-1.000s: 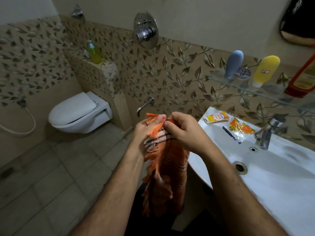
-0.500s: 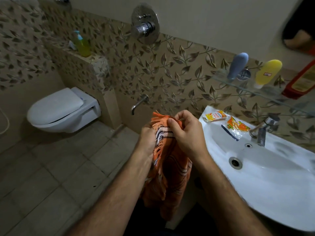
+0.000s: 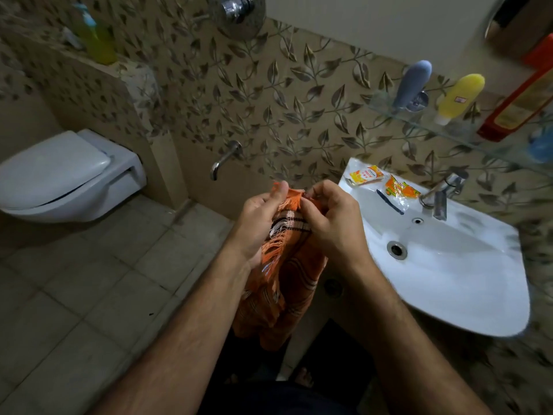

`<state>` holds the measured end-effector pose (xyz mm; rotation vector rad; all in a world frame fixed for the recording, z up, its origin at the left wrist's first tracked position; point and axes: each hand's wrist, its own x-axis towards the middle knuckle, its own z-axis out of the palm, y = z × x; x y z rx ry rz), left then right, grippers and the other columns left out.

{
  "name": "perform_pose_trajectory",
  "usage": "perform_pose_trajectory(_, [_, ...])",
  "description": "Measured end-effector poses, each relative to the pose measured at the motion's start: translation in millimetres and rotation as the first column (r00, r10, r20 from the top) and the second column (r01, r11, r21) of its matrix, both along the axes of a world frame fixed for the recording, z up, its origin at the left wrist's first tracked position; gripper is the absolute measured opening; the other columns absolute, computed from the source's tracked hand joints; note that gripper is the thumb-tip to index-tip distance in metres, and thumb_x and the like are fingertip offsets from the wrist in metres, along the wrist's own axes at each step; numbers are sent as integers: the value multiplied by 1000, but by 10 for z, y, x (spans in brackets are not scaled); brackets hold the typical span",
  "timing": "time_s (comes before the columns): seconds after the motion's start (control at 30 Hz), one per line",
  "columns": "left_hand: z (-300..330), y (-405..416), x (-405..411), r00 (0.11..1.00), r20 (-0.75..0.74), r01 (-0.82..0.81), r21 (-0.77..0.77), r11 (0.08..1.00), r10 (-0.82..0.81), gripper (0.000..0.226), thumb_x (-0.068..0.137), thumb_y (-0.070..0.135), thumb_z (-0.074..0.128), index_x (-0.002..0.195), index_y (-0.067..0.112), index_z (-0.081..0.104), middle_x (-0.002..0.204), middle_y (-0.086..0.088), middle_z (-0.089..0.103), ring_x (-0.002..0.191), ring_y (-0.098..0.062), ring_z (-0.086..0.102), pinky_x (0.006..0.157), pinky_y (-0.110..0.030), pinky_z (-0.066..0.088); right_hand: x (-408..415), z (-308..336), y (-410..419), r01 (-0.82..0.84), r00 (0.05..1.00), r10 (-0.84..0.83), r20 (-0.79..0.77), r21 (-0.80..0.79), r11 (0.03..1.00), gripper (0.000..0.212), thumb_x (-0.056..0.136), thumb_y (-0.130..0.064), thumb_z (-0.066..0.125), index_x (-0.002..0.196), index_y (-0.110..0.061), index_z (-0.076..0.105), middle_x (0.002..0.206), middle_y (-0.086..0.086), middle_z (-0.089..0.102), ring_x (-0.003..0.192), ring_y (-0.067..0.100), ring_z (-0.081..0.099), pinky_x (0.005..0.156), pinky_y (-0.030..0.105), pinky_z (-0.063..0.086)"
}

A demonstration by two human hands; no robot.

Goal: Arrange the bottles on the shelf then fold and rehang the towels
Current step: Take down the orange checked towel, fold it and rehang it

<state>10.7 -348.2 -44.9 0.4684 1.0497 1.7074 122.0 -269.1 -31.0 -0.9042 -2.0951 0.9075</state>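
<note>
Both hands grip the orange towel [image 3: 287, 283] at its fringed top edge: left hand [image 3: 258, 223] cups it, right hand [image 3: 332, 226] fingers [image 3: 314, 194] pinch it; the rest hangs below.

A white toilet [image 3: 64, 175] hangs left; two orange sachets [image 3: 366, 176] lie on the washbasin [image 3: 466, 283] rim.

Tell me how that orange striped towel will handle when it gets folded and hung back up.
Probably floppy: the orange towel sags in loose folds below the left hand and right hand gripping its top edge. Likely light, since pinched fingers carry it. Its frayed fringe may snag or tangle.
</note>
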Motion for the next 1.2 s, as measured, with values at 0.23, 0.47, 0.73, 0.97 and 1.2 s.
perform_pose_trajectory(0.23, [14,-111,5,988,-136,93,128,987,-75,41,70,5,79,109,2,65,98,-15,72,93,-25,70,79,-32,56,8,30,-79,42,998,-43,-54,-18,999,13,85,-24,69,76,-23,59,66,-8,62,62,9,59,56,31,50])
perform_pose_trajectory(0.47, [10,-42,41,954,-281,-107,6,994,104,15,93,17,61,91,13,76,91,-16,74,88,-30,70,85,-47,55,37,30,-118,-25,998,23,-55,-44,999,17,88,-31,70,80,-19,60,69,-5,65,64,12,63,57,37,54])
perform_pose_trajectory(0.73, [383,-52,-162,624,-769,-167,43,985,139,15,92,14,62,82,20,71,74,11,72,74,-1,67,71,-16,50,198,105,200,-389,918,380,-113,-445,807,27,82,-11,77,99,-15,56,68,8,69,59,20,65,52,26,50])
perform_pose_trajectory(0.97, [620,31,-203,280,-948,-177,106,979,153,9,91,21,64,87,22,72,84,8,72,79,-2,67,71,-17,51,118,41,339,-578,807,528,-264,-532,618,47,81,-28,74,125,-29,59,100,21,73,95,36,72,88,58,55])
perform_pose_trajectory(1.2, [689,113,-170,249,-958,-272,71,960,141,10,90,27,64,89,23,73,82,11,72,79,-3,69,72,-24,54,86,-20,373,-565,818,519,-250,-524,637,20,89,-15,70,109,-12,69,92,13,74,81,33,71,78,43,60])
